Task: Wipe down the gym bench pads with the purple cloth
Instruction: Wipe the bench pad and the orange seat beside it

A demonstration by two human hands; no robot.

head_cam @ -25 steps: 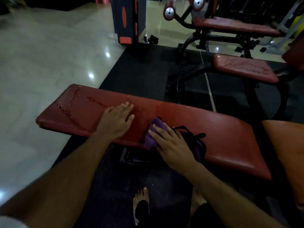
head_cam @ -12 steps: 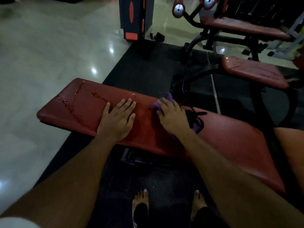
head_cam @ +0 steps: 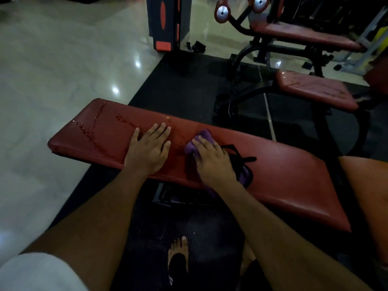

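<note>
A long red bench pad (head_cam: 294, 181) lies across the middle of the head view, with wet streaks and droplets on its left half. My left hand (head_cam: 149, 150) rests flat on the pad, fingers straight. Just to its right, my right hand (head_cam: 212, 160) presses the purple cloth (head_cam: 201, 141) onto the pad with flat fingers. The cloth has a black edge and strap that stick out to the right of my hand. Most of the cloth is hidden under my palm.
A second red pad (head_cam: 315, 91) on a black frame stands at the back right, and a longer red bench (head_cam: 304, 36) with round rollers stands behind it. A dark upright machine column (head_cam: 165, 24) rises at the top. Black rubber mat lies underfoot, pale tiles to the left.
My right hand slid the cloth from the pad's near edge up toward the far edge, then back a little. My left hand stayed pressed in place.
</note>
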